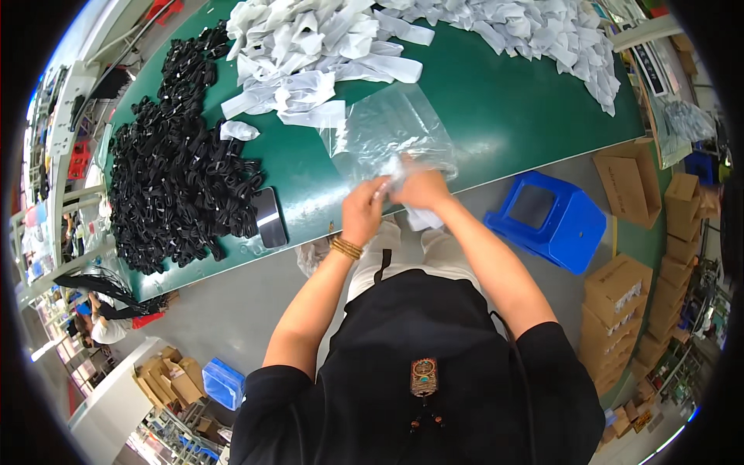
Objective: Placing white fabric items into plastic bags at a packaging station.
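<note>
head view: at a green table's (527, 116) near edge, a worker's left hand (363, 213) pinches crumpled white plastic (397, 169) between both hands; the blurred right hand's (421, 187) grip cannot be told. a clear plastic bag (395, 124) lies just beyond.

We see a clear, creased plastic bag (391, 124) spread on the green table (504, 124), a whitish plastic piece (424, 219), partly hidden, showing at the table's near edge.

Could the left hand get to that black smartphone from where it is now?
Probably yes: the smartphone lies to the left of the left hand, with mostly bare green tabletop between them.
</note>
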### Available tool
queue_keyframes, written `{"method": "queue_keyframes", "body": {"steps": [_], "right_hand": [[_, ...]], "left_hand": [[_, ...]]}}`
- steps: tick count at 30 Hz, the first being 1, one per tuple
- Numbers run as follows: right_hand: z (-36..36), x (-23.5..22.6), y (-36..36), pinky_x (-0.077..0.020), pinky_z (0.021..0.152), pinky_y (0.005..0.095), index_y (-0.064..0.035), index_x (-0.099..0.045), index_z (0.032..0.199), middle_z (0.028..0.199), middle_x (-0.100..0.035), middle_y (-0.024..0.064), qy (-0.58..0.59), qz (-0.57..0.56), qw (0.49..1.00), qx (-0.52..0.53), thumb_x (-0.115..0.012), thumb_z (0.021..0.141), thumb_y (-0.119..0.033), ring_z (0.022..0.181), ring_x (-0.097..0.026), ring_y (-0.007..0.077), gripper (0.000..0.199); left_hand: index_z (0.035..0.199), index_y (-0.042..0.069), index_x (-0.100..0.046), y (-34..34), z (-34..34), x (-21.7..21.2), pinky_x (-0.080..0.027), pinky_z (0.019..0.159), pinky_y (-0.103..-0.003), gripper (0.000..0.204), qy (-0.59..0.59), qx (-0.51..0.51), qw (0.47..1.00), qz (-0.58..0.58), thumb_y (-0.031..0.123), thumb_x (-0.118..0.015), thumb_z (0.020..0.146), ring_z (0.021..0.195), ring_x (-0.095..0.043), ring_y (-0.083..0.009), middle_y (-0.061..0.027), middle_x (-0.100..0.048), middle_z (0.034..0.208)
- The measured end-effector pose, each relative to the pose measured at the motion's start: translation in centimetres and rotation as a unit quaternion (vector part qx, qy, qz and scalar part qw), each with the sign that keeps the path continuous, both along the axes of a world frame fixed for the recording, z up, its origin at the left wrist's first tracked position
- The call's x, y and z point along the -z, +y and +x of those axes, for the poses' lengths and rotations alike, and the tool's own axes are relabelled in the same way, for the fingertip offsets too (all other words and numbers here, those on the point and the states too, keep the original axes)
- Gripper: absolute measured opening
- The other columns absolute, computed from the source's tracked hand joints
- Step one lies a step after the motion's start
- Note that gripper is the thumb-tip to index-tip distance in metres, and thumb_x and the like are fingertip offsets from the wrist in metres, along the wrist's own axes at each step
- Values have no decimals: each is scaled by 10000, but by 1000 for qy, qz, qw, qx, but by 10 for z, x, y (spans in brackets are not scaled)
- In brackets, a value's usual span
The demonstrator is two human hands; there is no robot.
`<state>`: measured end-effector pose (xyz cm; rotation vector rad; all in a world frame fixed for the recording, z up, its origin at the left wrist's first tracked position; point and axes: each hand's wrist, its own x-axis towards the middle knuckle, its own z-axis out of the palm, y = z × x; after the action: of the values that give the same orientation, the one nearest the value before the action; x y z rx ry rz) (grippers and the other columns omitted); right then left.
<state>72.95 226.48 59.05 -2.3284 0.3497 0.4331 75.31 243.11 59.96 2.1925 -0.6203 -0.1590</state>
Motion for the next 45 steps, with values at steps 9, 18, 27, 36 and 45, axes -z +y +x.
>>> {"method": "queue_keyframes", "body": {"steps": [9,18,27,36,45], "right_hand": [[97,51,43,-509,595,341,-72,-637,949,792,-632,67,-81,541,694,468,-682,789,-286,681,-614,178,270],[160,49,32,-486,682,320,55,-617,1005,897,-633,130,54,374,787,488,-717,735,-331,838,-611,222,482],[135,35,40,-364,1011,432,157,-349,1284,1275,-454,314,-215,-2,921,326,-659,820,-371,1184,-464,399,768],[37,-28,-47,-352,1025,414,23,-453,1283,1294,-482,239,-56,103,993,13,-587,874,-273,1214,-459,355,523],[127,-154,-9,-500,698,267,45,-620,974,874,-649,105,-120,28,992,-27,-590,812,-25,791,-626,139,179]], "left_hand": [[1081,6,-562,12,-8,-69,-438,532,-326,196,193,19,975,-106,72,-543,897,549,-562,-241,-179,-569,680],[1096,12,-538,15,6,-83,-479,608,-378,234,144,104,970,-167,48,-555,866,678,-612,-359,-197,-605,767],[1213,24,-483,37,42,-89,-480,648,-345,404,280,203,934,-90,229,-597,885,741,-614,-254,-163,-613,911],[1032,38,-600,189,246,-28,-414,888,-407,344,-214,-119,944,221,-15,-553,695,1017,-514,-326,-142,-576,1041],[982,29,-572,249,345,4,-390,919,-405,293,-193,141,903,358,80,-581,694,1053,-498,-320,-145,-545,1109]]}}
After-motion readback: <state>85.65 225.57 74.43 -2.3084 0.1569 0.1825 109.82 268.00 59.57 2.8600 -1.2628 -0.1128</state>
